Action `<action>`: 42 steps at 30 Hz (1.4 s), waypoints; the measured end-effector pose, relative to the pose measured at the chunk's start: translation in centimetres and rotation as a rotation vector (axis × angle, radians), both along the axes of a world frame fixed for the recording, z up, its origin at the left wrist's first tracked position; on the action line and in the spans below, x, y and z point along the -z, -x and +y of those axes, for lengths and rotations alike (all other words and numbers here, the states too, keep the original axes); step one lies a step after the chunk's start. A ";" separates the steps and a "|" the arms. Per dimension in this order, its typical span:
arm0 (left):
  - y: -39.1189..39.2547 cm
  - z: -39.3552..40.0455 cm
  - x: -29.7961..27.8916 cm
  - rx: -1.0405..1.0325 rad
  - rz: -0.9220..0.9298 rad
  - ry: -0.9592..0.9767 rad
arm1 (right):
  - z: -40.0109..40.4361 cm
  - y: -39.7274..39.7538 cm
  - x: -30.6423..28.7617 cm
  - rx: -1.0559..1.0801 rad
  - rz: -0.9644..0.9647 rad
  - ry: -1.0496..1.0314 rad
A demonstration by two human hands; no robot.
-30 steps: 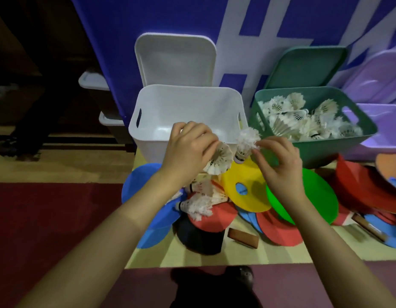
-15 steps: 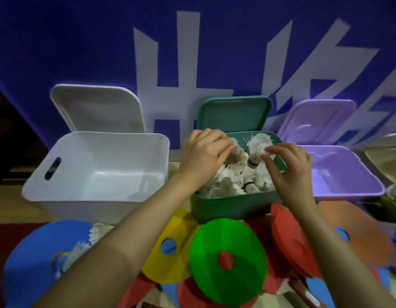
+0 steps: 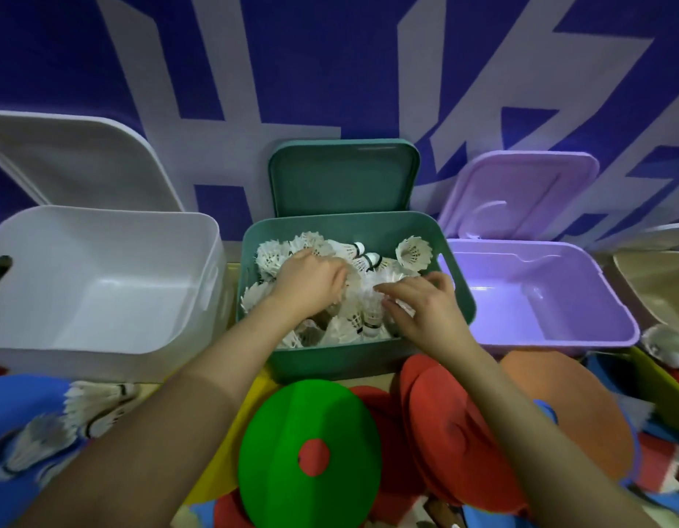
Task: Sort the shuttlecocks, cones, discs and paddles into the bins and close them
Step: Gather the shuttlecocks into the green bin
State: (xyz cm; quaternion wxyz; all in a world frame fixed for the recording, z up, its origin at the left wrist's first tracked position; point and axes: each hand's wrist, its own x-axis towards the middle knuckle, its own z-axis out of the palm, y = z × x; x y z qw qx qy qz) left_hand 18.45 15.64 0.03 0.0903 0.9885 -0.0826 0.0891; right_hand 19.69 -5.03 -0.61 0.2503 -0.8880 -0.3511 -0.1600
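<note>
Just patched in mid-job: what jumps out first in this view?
Both hands, left hand and right hand, are down in the green bin at centre, which is heaped with white shuttlecocks. The white bin to its left and the purple bin to its right hold nothing visible. Bright discs crowd the foreground.

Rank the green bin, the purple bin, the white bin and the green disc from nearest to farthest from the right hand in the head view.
From the right hand:
1. Green bin: the hand is inside it, among the shuttlecocks.
2. Purple bin: just to its right.
3. Green disc: below it, toward the camera.
4. White bin: far left.
</note>
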 end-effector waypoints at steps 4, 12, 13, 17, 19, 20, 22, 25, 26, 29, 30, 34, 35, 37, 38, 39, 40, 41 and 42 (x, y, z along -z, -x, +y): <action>1.0 1.9 0.9 -0.010 0.245 -0.141 | 0.0 0.4 0.8 0.084 0.042 0.191; 2.6 2.0 -1.7 -0.030 0.051 -0.027 | 1.6 1.9 -1.4 0.137 0.117 0.157; 3.2 2.2 -2.5 -0.035 0.008 0.000 | 2.2 2.3 -1.8 0.124 0.102 0.119; 6.5 3.9 -6.7 -0.041 -0.101 0.057 | 5.6 4.5 -4.2 0.007 0.039 -0.012; 8.9 5.5 -8.6 -0.029 -0.142 0.044 | 7.7 6.0 -5.4 -0.057 0.042 -0.088; 10.2 6.5 -9.3 -0.027 -0.153 0.035 | 8.8 6.9 -6.0 -0.082 0.044 -0.124; 12.9 8.8 -9.9 -0.034 -0.160 0.027 | 11.3 8.7 -6.6 -0.126 0.035 -0.171; 17.0 12.9 -9.3 -0.059 -0.123 0.037 | 15.1 11.7 -6.4 -0.174 0.042 -0.174; 18.3 14.3 -8.7 -0.070 -0.104 0.040 | 16.4 12.7 -6.0 -0.183 0.057 -0.167; 21.7 18.2 -6.7 -0.100 -0.042 0.057 | 20.1 15.6 -4.4 -0.200 0.111 -0.153; 22.7 19.3 -6.0 -0.100 -0.026 0.061 | 21.3 16.6 -3.8 -0.206 0.124 -0.143; 26.0 23.3 -3.6 -0.075 0.055 0.070 | 25.3 19.9 -1.0 -0.217 0.190 -0.098; 26.7 24.2 -3.0 -0.075 0.075 0.075 | 26.1 20.6 -0.2 -0.212 0.213 -0.067; 27.8 25.5 -1.8 -0.090 0.114 0.096 | 27.2 22.0 1.5 -0.192 0.259 0.030; 28.2 26.1 -1.1 -0.098 0.132 0.102 | 27.6 22.6 2.3 -0.190 0.278 0.079; 28.7 26.7 -0.3 -0.109 0.150 0.102 | 28.0 23.2 3.2 -0.197 0.298 0.123; 29.1 27.3 0.5 -0.123 0.173 0.099 | 28.4 23.7 3.9 -0.212 0.317 0.163; 29.4 27.9 1.3 -0.139 0.200 0.092 | 28.8 24.2 4.6 -0.230 0.336 0.206; 29.8 28.4 2.2 -0.158 0.235 0.081 | 29.1 24.5 5.3 -0.242 0.353 0.259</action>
